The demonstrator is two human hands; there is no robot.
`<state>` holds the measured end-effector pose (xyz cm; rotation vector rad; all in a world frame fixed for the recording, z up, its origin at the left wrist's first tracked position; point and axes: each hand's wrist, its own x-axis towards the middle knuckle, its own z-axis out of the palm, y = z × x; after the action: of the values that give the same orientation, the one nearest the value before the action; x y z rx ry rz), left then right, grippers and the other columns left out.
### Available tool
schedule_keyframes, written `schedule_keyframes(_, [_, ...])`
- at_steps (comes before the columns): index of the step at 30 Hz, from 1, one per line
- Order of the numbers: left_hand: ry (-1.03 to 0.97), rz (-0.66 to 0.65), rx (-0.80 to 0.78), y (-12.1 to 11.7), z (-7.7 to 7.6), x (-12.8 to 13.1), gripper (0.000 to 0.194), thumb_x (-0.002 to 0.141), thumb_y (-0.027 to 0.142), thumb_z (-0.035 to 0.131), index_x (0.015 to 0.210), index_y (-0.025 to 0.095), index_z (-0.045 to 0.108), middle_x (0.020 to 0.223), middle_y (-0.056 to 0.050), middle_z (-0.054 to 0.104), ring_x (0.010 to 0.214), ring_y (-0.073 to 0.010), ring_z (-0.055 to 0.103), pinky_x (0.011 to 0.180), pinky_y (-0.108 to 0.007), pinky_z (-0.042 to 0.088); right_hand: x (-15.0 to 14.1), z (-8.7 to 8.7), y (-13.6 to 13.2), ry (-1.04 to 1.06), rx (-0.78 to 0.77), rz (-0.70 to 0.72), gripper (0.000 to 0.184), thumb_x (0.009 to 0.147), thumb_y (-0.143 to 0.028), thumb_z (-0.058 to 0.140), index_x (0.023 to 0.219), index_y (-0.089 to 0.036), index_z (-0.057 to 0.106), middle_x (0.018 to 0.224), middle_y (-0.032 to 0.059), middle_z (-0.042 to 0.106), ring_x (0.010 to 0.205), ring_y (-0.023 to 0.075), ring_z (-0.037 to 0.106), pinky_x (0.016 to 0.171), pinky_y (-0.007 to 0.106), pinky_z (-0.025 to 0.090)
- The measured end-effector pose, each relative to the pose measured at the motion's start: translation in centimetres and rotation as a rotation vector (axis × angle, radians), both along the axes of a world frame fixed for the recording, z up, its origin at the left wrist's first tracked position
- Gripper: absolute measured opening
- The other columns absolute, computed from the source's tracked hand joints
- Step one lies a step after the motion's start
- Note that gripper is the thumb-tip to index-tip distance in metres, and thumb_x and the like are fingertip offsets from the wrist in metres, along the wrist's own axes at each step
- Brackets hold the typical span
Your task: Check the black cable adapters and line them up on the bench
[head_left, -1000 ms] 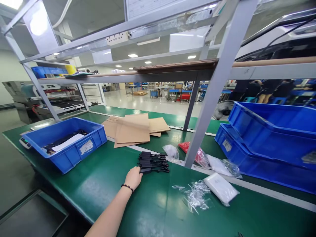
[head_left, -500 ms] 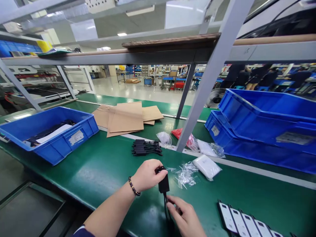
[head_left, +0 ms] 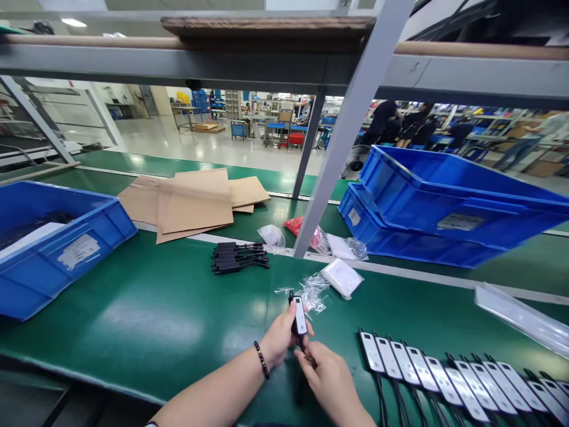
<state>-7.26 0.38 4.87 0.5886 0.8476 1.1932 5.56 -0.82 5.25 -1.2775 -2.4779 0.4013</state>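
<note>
My left hand [head_left: 279,339] is closed around a slim black cabled module [head_left: 301,317] with a white label facing up. Below it, my right hand [head_left: 331,379] pinches the black cable where it leaves the module's lower end. Just beyond the module lies a clear bag of thin white strips [head_left: 315,290], beside a white plastic-wrapped packet [head_left: 342,277]. Farther back on the left rests a pile of black cabled modules [head_left: 235,259]. To the right, a long row of similar modules with white labels [head_left: 409,363] lies side by side, cables toward me.
Blue bins stand at the left [head_left: 95,249] and, stacked, at the right [head_left: 466,225]. Flat cardboard sheets [head_left: 195,201] lie at the back. A slanted grey post [head_left: 331,172] rises from the green bench [head_left: 146,314]. Clear plastic [head_left: 524,320] lies at far right.
The view has swung right and down, showing more of the labelled row. The module has turned from its plain black side to its white-labelled face, still in my left hand.
</note>
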Motion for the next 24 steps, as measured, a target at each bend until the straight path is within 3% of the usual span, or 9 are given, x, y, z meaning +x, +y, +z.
schedule_keyframes(3, [-0.210,-0.079,-0.101,-0.1,-0.6,-0.2,0.060,0.072,0.064,0.030,0.104,0.015,0.044,0.068,-0.001,0.051,0.043,-0.0071,0.043,0.043,-0.021,0.029,0.4,1.0,0.2,0.013,-0.042,0.020,0.021,0.079,-0.037,0.045,0.066,-0.020,0.044,0.060,-0.0027,0.051,0.053,0.0108,0.048,0.049,0.021,0.033])
schedule_keyframes(6, [-0.335,-0.152,-0.177,-0.2,-0.6,-0.6,0.058,0.071,0.064,0.031,0.105,0.018,0.044,0.067,0.000,0.048,0.039,-0.0042,0.035,0.038,-0.018,0.018,0.8,2.6,1.2,0.085,-0.040,-0.071,0.017,0.084,-0.034,0.035,0.080,-0.020,0.044,0.070,-0.0004,0.052,0.062,0.0117,0.051,0.057,0.022,0.037])
schedule_keyframes(8, [-0.360,-0.158,-0.185,-0.4,-0.5,-0.6,0.056,0.072,0.064,0.030,0.100,0.018,0.045,0.066,0.001,0.047,0.038,-0.0027,0.031,0.038,-0.017,0.012,0.9,3.2,2.2,0.086,0.018,-0.089,0.020,0.087,-0.029,0.027,0.078,-0.020,0.043,0.068,0.0003,0.049,0.063,0.0122,0.049,0.059,0.023,0.036])
schedule_keyframes(13, [-0.293,-0.098,-0.177,-0.8,-0.4,-0.1,0.053,0.071,0.065,0.032,0.080,0.014,0.045,0.066,0.000,0.046,0.039,-0.0016,0.031,0.038,-0.018,0.011,0.1,2.6,4.0,0.013,0.165,-0.050,0.025,0.087,-0.026,0.027,0.066,-0.020,0.039,0.060,-0.0001,0.044,0.057,0.0115,0.044,0.055,0.024,0.032])
schedule_keyframes(24, [-0.268,-0.077,-0.199,-0.9,-0.5,0.2,0.048,0.072,0.062,0.036,0.084,0.016,0.042,0.066,0.002,0.046,0.039,-0.0020,0.033,0.039,-0.018,0.012,-0.7,2.0,4.6,-0.017,0.146,-0.065,0.025,0.087,-0.028,0.029,0.066,-0.019,0.041,0.062,-0.0005,0.046,0.058,0.0105,0.045,0.055,0.023,0.031])
